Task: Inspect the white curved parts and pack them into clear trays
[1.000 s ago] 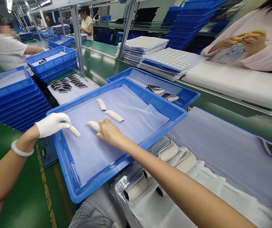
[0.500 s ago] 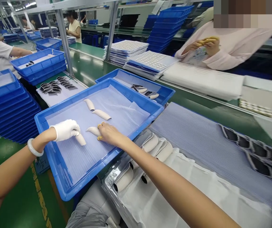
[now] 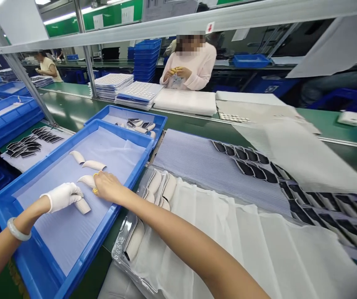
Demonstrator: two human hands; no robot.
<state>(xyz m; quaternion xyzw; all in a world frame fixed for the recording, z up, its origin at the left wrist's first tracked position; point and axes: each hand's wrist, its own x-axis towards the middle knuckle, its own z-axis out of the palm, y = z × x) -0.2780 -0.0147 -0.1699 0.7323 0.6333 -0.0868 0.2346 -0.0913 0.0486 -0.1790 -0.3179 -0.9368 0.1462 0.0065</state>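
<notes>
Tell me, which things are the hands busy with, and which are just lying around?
In use:
left hand holding a white piece
right hand pinching a second white piece
blue tray under both

Lying about:
far blue tray
black pieces on the ribbed sheet
white cloth
stacked sheets

The long green workbench (image 3: 197,124) carries a large blue plastic tray (image 3: 109,129) at its near left, a smaller blue plastic tray (image 3: 137,111) just behind it, a ribbed pale-blue foam sheet (image 3: 197,166) beside both, a creased white cloth (image 3: 243,241) nearest, and flat white sheet stacks (image 3: 184,101) at the far edge.
</notes>
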